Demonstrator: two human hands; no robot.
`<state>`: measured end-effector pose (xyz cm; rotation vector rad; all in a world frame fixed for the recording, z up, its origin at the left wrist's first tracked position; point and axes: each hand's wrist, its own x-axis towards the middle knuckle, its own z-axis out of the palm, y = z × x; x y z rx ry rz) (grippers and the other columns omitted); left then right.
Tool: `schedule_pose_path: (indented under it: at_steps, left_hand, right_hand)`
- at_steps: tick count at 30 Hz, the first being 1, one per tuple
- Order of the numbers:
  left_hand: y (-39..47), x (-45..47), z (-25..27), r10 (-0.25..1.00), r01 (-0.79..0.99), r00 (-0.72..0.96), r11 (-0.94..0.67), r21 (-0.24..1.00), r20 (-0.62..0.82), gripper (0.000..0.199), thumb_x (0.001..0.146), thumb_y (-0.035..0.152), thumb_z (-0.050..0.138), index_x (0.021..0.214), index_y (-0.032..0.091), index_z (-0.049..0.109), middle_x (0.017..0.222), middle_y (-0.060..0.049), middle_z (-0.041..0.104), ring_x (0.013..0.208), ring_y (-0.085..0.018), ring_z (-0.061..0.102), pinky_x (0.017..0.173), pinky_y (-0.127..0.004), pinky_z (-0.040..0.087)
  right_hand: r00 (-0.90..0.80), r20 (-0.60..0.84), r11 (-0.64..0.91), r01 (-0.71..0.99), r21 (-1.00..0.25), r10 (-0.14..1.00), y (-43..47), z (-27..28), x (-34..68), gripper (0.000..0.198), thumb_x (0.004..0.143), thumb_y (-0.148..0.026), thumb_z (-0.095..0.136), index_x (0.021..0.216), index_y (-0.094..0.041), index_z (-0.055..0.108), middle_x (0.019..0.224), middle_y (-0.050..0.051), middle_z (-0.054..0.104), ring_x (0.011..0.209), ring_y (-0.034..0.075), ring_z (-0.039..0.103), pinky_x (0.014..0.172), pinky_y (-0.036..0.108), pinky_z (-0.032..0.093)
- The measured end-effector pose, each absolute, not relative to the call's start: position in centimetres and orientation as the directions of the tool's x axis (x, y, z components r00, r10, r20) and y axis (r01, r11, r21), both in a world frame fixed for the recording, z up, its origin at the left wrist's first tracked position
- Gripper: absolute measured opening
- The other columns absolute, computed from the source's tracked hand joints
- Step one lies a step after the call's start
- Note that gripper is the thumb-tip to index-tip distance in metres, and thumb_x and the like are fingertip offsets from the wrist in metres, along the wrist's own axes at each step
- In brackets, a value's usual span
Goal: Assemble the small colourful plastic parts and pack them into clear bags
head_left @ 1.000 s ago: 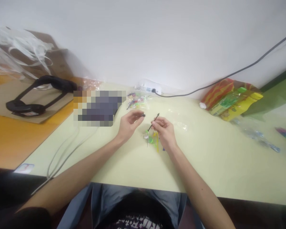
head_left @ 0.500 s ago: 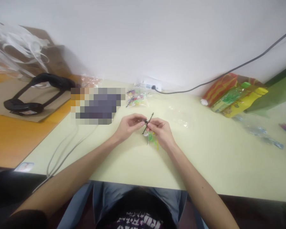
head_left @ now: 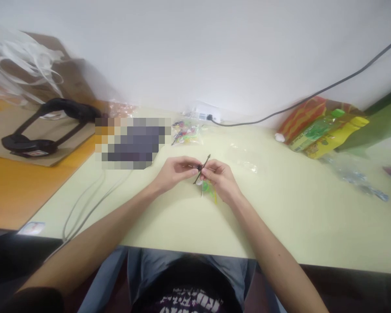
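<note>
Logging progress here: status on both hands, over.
Left hand pinching black piece. Right hand holding black rod, close by. Coloured parts below, seemingly no obstacle.

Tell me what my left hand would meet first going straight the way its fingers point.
Probably the thin black stick in your right hand, just beyond your left hand; whether they touch is unclear.

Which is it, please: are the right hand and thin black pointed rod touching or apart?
Touching: the head view shows the right hand pinching the rod around its middle.
</note>
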<state>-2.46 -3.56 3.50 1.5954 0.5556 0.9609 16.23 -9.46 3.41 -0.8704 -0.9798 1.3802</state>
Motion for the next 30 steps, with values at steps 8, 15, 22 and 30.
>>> schedule_pose_path:
  at_steps: [8, 15, 22, 30]
  left_hand:
    - [-3.8, -2.6, 3.6, 0.788, -0.154, 0.559, -0.206, 0.966, 0.257, 0.03, 0.076, 0.031, 0.088, 0.1, 0.015, 0.078, 0.099, -0.011, 0.077, 0.091, -0.02, 0.072, 0.084, -0.031, 0.058]
    - [-3.9, -2.7, 3.9, 0.785, -0.157, 0.571, -0.184, 0.97, 0.241, 0.029, 0.075, 0.029, 0.089, 0.1, 0.016, 0.08, 0.098, -0.01, 0.079, 0.087, -0.019, 0.073, 0.079, -0.03, 0.059]
    - [-4.1, -2.9, 4.0, 0.754, -0.162, 0.605, -0.2, 0.966, 0.257, 0.027, 0.077, 0.026, 0.088, 0.101, 0.017, 0.08, 0.101, -0.011, 0.079, 0.091, -0.021, 0.074, 0.084, -0.031, 0.06]
    - [-3.8, -3.6, 4.9, 0.722, -0.113, 0.602, -0.345, 0.932, 0.34, 0.026, 0.083, 0.028, 0.083, 0.106, 0.017, 0.077, 0.105, -0.011, 0.076, 0.096, -0.021, 0.072, 0.089, -0.034, 0.059]
  right_hand:
    - [-0.122, 0.024, -0.026, -0.394, -0.919, 0.992, -9.4, 3.1, 16.6, 0.038, 0.067, -0.041, 0.093, 0.08, -0.02, 0.064, 0.069, -0.003, 0.066, 0.06, 0.013, 0.063, 0.063, 0.027, 0.049]
    - [-0.148, 0.022, -0.038, -0.396, -0.918, 0.989, -9.7, 3.5, 16.5, 0.04, 0.068, -0.041, 0.093, 0.078, -0.02, 0.061, 0.073, -0.003, 0.064, 0.06, 0.012, 0.062, 0.061, 0.026, 0.047]
    - [-0.164, 0.008, -0.055, -0.371, -0.927, 0.986, -9.9, 3.5, 16.6, 0.041, 0.069, -0.043, 0.093, 0.079, -0.021, 0.06, 0.074, -0.002, 0.065, 0.06, 0.012, 0.061, 0.064, 0.028, 0.048]
    - [-0.148, 0.03, -0.022, -0.333, -0.943, 0.988, -9.9, 3.7, 16.3, 0.041, 0.073, -0.049, 0.089, 0.079, -0.021, 0.059, 0.07, -0.003, 0.063, 0.059, 0.012, 0.058, 0.062, 0.028, 0.046]
